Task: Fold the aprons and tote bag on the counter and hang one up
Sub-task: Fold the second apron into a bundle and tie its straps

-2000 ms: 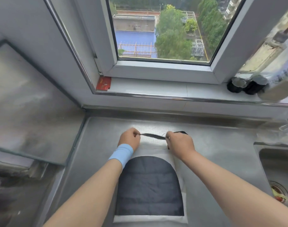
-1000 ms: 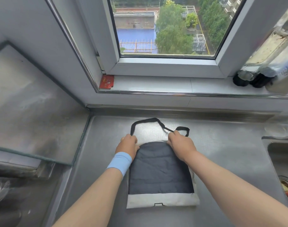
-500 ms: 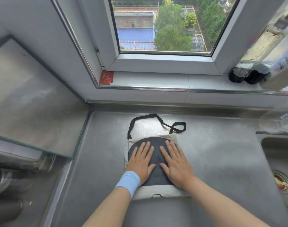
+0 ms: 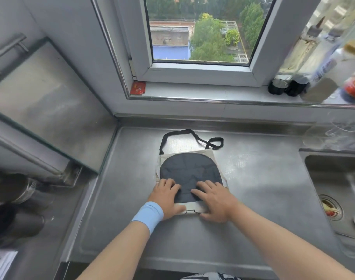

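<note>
The tote bag (image 4: pixel 189 170) lies flat on the steel counter (image 4: pixel 263 178), dark panel up, its black strap (image 4: pixel 184 131) looped toward the back wall below the window sill (image 4: pixel 192 91). We place both hands on the bag's near end. The right hand (image 4: pixel 215 201) rests spread and flat on the panel, with the thumb at the near hem. The left hand (image 4: pixel 165 197), with a blue wristband (image 4: pixel 148 214), rests with bent fingers on the panel's left edge and the thumb along the hem; we cannot tell whether it pinches the fabric. Bare counter lies on both sides of the bag and between the hem and the counter's front edge. The sink (image 4: pixel 303 158) rim stands well apart to the right, and a raised glass-edged panel (image 4: pixel 41 110) bounds the left.
</note>
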